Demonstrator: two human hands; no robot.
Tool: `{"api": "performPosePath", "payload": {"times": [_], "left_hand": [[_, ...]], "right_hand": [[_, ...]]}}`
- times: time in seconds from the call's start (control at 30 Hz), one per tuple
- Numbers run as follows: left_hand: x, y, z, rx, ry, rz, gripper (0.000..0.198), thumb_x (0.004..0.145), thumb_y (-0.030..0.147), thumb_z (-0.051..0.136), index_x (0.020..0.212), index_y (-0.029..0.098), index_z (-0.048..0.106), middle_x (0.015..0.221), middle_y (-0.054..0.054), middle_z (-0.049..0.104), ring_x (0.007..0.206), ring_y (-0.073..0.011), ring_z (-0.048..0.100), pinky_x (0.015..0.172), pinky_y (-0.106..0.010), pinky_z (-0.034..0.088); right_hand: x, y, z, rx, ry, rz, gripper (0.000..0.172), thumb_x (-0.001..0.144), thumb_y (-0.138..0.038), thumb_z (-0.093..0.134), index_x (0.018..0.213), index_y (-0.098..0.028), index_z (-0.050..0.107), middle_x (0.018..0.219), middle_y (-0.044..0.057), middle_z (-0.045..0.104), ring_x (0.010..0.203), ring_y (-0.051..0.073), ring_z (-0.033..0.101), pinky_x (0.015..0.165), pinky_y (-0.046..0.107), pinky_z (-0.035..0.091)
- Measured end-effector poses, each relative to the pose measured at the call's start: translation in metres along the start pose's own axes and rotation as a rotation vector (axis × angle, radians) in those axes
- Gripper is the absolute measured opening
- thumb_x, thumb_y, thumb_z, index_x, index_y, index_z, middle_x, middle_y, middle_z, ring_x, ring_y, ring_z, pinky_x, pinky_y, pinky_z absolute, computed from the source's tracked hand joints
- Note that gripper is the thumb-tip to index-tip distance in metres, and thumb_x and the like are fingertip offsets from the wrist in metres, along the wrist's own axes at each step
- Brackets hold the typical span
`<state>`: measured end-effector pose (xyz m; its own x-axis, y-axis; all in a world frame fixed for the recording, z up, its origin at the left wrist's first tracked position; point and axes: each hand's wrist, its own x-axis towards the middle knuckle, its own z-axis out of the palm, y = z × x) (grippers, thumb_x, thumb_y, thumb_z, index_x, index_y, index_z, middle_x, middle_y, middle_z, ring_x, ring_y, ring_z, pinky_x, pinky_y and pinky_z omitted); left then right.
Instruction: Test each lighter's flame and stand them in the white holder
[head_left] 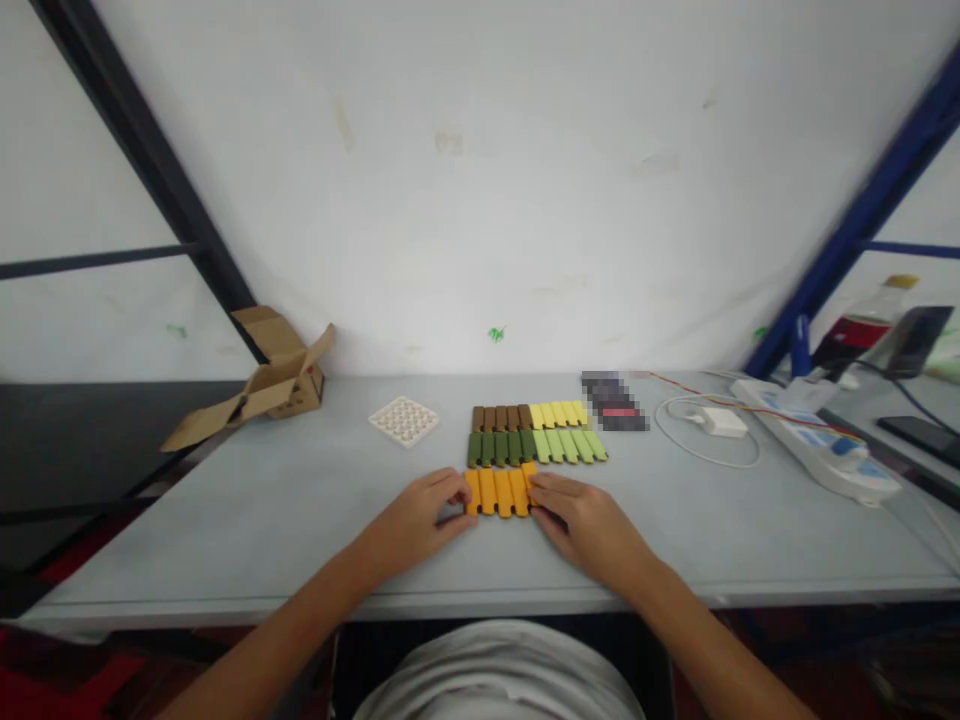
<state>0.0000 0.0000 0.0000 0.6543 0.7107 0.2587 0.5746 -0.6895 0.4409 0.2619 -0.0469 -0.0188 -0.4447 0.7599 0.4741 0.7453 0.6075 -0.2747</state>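
both forearms are bare from the lower edge of the view up to the wrists, with no sleeves showing. the left hand (420, 515) and the right hand (581, 520) wear no gloves, rings or watch. a light grey, softly folded garment covers the torso at the bottom centre.

Both hands are down on the grey table (225, 520), bracketing a row of orange pieces (500, 492). Left hand (420, 518) has its fingertips against the row's left end, right hand (589, 520) touches the right end. Just past the fingers sit a dark green and light green row (536, 446), then a brown and yellow row (529, 416) behind that. A white studded plate (404, 420) lies beyond the left hand, an open cardboard box (274, 385) further out that side. Off past the right hand: white charger (720, 421) and power strip (814, 445).
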Motion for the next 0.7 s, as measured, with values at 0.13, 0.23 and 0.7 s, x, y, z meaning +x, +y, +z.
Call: {"api": "performPosePath", "payload": {"times": [0.13, 0.23, 0.7], "left_hand": [[0.001, -0.003, -0.004, -0.012, -0.025, -0.001, 0.01, 0.086, 0.02, 0.063, 0.093, 0.021, 0.056, 0.092, -0.002, 0.063, 0.087, -0.0166, 0.06, 0.079, -0.029, 0.048], [0.002, -0.004, -0.006, 0.008, -0.046, 0.013, 0.012, 0.086, 0.022, 0.063, 0.094, 0.021, 0.054, 0.094, -0.002, 0.062, 0.089, -0.0174, 0.06, 0.081, -0.03, 0.047], [0.036, -0.019, -0.029, 0.129, -0.025, 0.104, 0.031, 0.09, 0.047, 0.056, 0.107, 0.021, 0.056, 0.102, -0.007, 0.064, 0.096, -0.0227, 0.06, 0.087, -0.035, 0.046]], "right_hand": [[0.002, -0.005, 0.003, -0.041, 0.071, 0.007, 0.02, 0.09, -0.013, 0.056, 0.1, -0.018, 0.073, 0.113, 0.012, 0.073, 0.1, 0.025, 0.07, 0.093, 0.042, 0.058], [0.004, -0.009, 0.005, -0.049, 0.085, 0.029, 0.018, 0.089, -0.011, 0.057, 0.092, -0.018, 0.073, 0.108, 0.012, 0.074, 0.092, 0.025, 0.068, 0.087, 0.042, 0.059], [0.003, 0.002, -0.002, 0.284, 0.251, 0.158, 0.017, 0.085, -0.022, 0.064, 0.098, -0.019, 0.074, 0.109, 0.012, 0.075, 0.1, 0.024, 0.071, 0.091, 0.04, 0.057]]}}
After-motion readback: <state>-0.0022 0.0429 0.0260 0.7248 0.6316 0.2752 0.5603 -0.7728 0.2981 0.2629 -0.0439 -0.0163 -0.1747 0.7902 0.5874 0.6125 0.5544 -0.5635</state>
